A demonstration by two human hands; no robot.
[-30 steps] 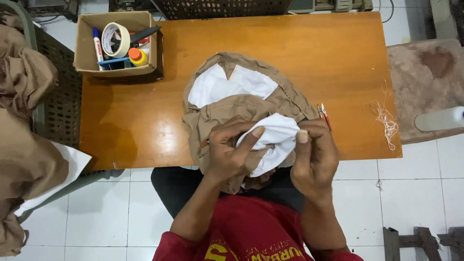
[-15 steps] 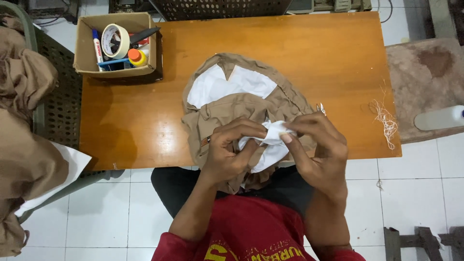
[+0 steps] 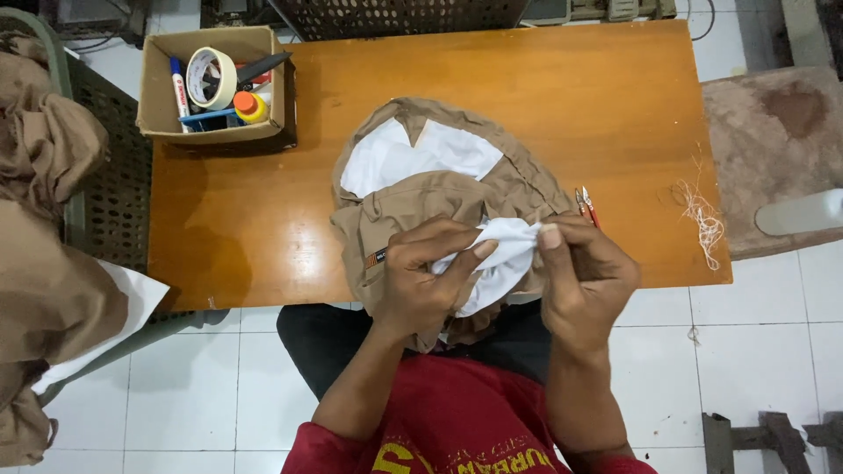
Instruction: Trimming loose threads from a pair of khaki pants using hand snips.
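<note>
A tan garment (image 3: 439, 189) with a white lining (image 3: 404, 154) lies bunched on the wooden table's (image 3: 527, 88) near edge. My left hand (image 3: 421, 281) grips a pulled-out piece of white pocket fabric (image 3: 496, 254) together with the tan cloth under it. My right hand (image 3: 588, 272) pinches the same white fabric at its right upper edge with thumb and fingertips. Small red-handled snips (image 3: 586, 204) lie on the table just above my right hand.
A cardboard box (image 3: 158, 114) at the table's far left holds a tape roll (image 3: 211, 75), markers and a small bottle. A tangle of loose threads (image 3: 702, 215) lies near the right edge. Tan garments (image 3: 44, 219) pile on a chair at left. A padded stool (image 3: 773, 149) stands at right.
My right hand slid from the side of the white fabric up to its top edge and now pinches it. The left hand shifted its grip slightly; the white fabric is more gathered.
</note>
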